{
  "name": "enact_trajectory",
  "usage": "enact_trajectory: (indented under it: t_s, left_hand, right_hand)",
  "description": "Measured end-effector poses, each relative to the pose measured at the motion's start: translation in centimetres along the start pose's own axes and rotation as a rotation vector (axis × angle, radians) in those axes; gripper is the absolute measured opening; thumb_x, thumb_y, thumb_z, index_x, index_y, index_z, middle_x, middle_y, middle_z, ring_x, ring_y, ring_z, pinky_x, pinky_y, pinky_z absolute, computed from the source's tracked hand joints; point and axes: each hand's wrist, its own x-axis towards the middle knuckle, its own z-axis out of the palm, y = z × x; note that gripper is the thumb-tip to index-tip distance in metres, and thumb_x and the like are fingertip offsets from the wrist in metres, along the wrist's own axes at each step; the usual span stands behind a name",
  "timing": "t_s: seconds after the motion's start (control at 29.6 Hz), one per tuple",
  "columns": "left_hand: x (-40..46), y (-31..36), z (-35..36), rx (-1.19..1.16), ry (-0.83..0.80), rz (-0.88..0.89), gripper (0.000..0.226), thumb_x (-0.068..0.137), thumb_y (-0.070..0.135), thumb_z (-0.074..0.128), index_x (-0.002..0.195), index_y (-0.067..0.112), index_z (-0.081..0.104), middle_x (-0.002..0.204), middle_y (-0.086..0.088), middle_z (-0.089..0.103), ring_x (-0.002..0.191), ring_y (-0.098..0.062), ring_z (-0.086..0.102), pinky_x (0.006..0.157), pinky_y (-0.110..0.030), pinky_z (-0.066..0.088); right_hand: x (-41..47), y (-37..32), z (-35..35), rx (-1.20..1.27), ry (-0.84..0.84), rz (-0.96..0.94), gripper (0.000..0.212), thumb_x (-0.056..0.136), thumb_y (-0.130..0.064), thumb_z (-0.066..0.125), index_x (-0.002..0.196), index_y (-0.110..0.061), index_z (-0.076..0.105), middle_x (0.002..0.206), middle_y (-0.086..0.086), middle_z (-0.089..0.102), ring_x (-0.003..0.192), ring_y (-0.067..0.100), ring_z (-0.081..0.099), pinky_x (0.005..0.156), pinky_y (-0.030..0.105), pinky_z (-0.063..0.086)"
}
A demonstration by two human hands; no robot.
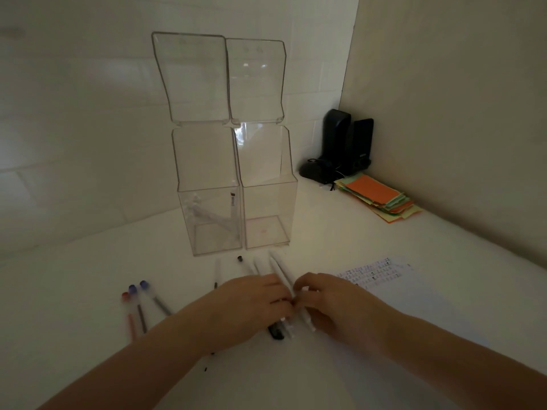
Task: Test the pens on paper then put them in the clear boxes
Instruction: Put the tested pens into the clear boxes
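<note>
Two clear boxes stand open side by side on the white table: the left clear box [211, 220] holds a few white pens, the right clear box [268, 214] looks empty. Several white pens [279, 269] lie bunched in front of the boxes. My left hand [251, 303] and my right hand [331, 306] meet over this bunch, fingers curled on the pens. Three capped pens [139, 303], one red and two blue, lie to the left. The test paper [381, 276] with scribbles lies to the right.
A stack of coloured paper slips [381, 199] with an orange top sits in the far right corner. Black speakers [343, 146] stand behind it against the wall. A thin pen [217, 272] and a small black cap [240, 258] lie near the boxes.
</note>
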Motion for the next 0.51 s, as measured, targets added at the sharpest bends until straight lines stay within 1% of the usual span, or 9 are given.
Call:
enact_trajectory:
  t_s: [0.1,0.17,0.2,0.27,0.3,0.34,0.41,0.44,0.51]
  left_hand:
    - [0.2,-0.2,0.3,-0.036,-0.079,0.023,0.028,0.083,0.012,0.038,0.096,0.018,0.063,0.098,0.001,0.066,0.088,-0.018,0.06,0.065,-0.027,0.053]
    - [0.3,-0.2,-0.2,-0.018,-0.107,0.033,0.03,0.08,0.017,0.038,0.092,0.025,0.065,0.093,0.008,0.066,0.082,-0.011,0.061,0.057,-0.021,0.051]
    - [0.4,-0.2,-0.5,0.012,-0.114,0.045,0.03,0.079,0.02,0.039,0.089,0.028,0.066,0.089,0.011,0.066,0.079,-0.008,0.061,0.052,-0.018,0.048]
    - [0.6,-0.2,-0.8,0.078,-0.136,0.081,0.02,0.077,0.02,0.051,0.085,0.029,0.066,0.081,0.011,0.064,0.071,-0.007,0.06,0.046,-0.018,0.045]
    - [0.7,-0.2,-0.7,0.105,-0.132,0.111,0.014,0.076,0.019,0.058,0.084,0.027,0.066,0.079,0.009,0.062,0.069,-0.008,0.059,0.045,-0.019,0.045]
    - [0.8,-0.1,-0.5,0.13,-0.122,0.135,0.011,0.076,0.019,0.06,0.084,0.026,0.065,0.079,0.008,0.061,0.068,-0.01,0.058,0.046,-0.021,0.046]
    - [0.7,0.1,-0.3,0.175,-0.077,0.15,0.016,0.084,0.02,0.048,0.083,0.024,0.063,0.079,0.007,0.06,0.068,-0.01,0.055,0.053,-0.022,0.044]
    - [0.6,0.3,-0.2,0.192,-0.053,0.148,0.02,0.087,0.02,0.043,0.084,0.025,0.062,0.08,0.007,0.06,0.069,-0.01,0.055,0.058,-0.022,0.041]
    - [0.3,0.5,-0.5,0.172,0.003,0.11,0.018,0.091,0.018,0.042,0.09,0.022,0.06,0.086,0.006,0.061,0.075,-0.011,0.055,0.067,-0.023,0.039]
  right_hand:
    - [0.0,0.2,0.5,-0.035,0.033,-0.011,0.028,0.074,-0.01,0.048,0.094,-0.019,0.066,0.105,0.007,0.063,0.08,0.022,0.064,0.062,0.025,0.05]
    - [0.0,0.6,0.5,-0.091,0.005,-0.043,0.038,0.073,-0.007,0.045,0.105,-0.019,0.062,0.117,0.01,0.059,0.094,0.029,0.063,0.071,0.034,0.055]
    - [0.1,0.6,0.3,-0.134,-0.018,-0.061,0.041,0.077,-0.008,0.041,0.113,-0.02,0.058,0.123,0.01,0.055,0.101,0.031,0.06,0.076,0.039,0.054]
    - [0.2,0.5,0.2,-0.197,-0.037,-0.07,0.038,0.093,-0.018,0.034,0.128,-0.022,0.048,0.129,0.007,0.049,0.109,0.028,0.053,0.083,0.037,0.049]
    - [0.2,0.3,0.1,-0.211,-0.048,-0.087,0.037,0.096,-0.021,0.034,0.131,-0.021,0.046,0.126,0.006,0.05,0.105,0.027,0.054,0.08,0.035,0.048]
    - [0.4,0.2,-0.2,-0.286,-0.043,-0.149,0.034,0.094,-0.02,0.037,0.126,-0.019,0.051,0.117,0.004,0.054,0.094,0.025,0.057,0.069,0.032,0.048]
    - [0.3,0.1,-0.6,-0.426,-0.076,-0.259,0.022,0.084,-0.019,0.049,0.101,-0.019,0.062,0.095,-0.001,0.061,0.069,0.017,0.057,0.046,0.028,0.043]
    - [0.2,0.7,-0.5,-0.485,-0.081,-0.285,0.016,0.081,-0.02,0.051,0.094,-0.021,0.061,0.088,-0.003,0.061,0.064,0.015,0.054,0.044,0.027,0.04]
    - [0.5,1.1,-1.0,-0.529,-0.087,-0.36,0.011,0.083,-0.02,0.05,0.091,-0.02,0.055,0.084,-0.002,0.06,0.062,0.014,0.052,0.046,0.026,0.038]
